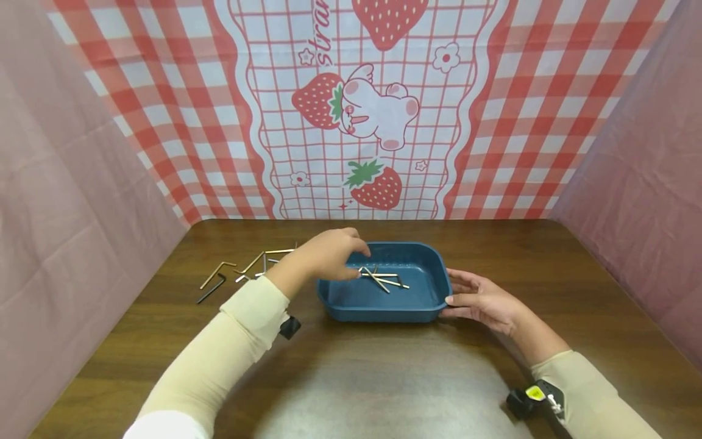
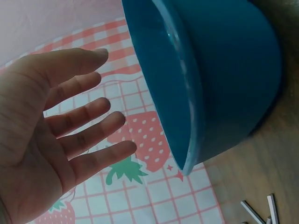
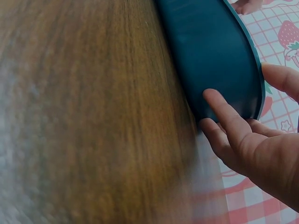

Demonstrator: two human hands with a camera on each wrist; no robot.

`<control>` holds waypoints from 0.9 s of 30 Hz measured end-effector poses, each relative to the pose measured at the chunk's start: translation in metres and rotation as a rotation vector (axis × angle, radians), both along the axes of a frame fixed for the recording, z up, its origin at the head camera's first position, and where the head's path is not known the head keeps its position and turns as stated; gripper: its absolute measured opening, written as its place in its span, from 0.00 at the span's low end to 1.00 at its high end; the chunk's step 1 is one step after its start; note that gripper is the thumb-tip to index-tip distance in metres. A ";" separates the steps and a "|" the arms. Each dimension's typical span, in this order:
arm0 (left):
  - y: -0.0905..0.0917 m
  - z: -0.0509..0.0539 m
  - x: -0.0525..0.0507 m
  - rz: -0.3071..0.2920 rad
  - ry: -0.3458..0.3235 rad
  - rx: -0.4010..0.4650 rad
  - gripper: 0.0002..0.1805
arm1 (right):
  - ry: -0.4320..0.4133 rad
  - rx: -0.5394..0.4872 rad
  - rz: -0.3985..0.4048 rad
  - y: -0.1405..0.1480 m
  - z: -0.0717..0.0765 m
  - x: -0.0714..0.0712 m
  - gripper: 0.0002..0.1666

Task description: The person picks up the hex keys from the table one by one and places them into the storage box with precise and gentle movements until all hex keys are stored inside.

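Left hand (image 1: 334, 253) is hovering empty, fingers spread, over 10 o'clock of the blue rectangular plastic-looking tray (image 1: 384, 314); right hand (image 1: 482, 302) is gripping its 3 o'clock end. Part-done, I'd judge: some L-shaped metal hex keys (image 1: 376, 280) are lying inside, more keys (image 1: 253, 263) outside at 9 o'clock.

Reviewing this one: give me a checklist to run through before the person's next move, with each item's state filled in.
1. Left hand empty: ok, the left wrist view shows a bare palm with fingers spread.
2. Right hand on the bin: ok, fingers against the end wall, thumb at the rim.
3. Bin upright on the table: ok.
4. All hex keys gathered in the bin: not ok; some lie inside, but loose keys remain on the table to the left.
5. Exact count inside: cannot tell, the keys overlap.
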State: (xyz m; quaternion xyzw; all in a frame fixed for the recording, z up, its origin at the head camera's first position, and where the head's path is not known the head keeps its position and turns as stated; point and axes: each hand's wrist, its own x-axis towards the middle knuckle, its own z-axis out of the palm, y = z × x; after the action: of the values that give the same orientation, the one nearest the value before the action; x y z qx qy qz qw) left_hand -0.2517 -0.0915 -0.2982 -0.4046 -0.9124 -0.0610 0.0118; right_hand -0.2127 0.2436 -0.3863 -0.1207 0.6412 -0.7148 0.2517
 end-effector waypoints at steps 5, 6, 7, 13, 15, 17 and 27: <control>-0.011 -0.004 0.006 0.012 0.089 0.069 0.20 | -0.003 0.003 0.001 0.000 0.000 0.000 0.50; -0.014 -0.004 0.008 0.014 0.108 0.083 0.19 | -0.003 0.002 0.001 0.000 0.000 0.000 0.50; -0.017 -0.004 0.009 0.015 0.123 0.096 0.19 | -0.002 0.000 0.001 0.000 0.000 0.000 0.50; -0.033 -0.001 0.015 0.061 0.161 0.138 0.18 | 0.001 0.002 0.006 0.000 0.000 -0.001 0.50; -0.038 0.000 0.016 0.077 0.169 0.144 0.17 | 0.003 0.003 0.008 0.000 0.001 -0.001 0.49; -0.043 0.000 0.016 0.087 0.178 0.152 0.16 | 0.003 0.005 0.008 0.000 0.001 -0.001 0.49; -0.075 -0.009 0.021 0.094 0.208 0.210 0.12 | -0.005 -0.006 0.001 0.000 -0.001 0.000 0.49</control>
State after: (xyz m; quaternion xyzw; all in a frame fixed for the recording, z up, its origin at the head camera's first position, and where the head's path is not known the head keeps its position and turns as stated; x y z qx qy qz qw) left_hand -0.2309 -0.1663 -0.3070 -0.3622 -0.9127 -0.1132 0.1514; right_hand -0.2127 0.2440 -0.3870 -0.1202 0.6385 -0.7167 0.2533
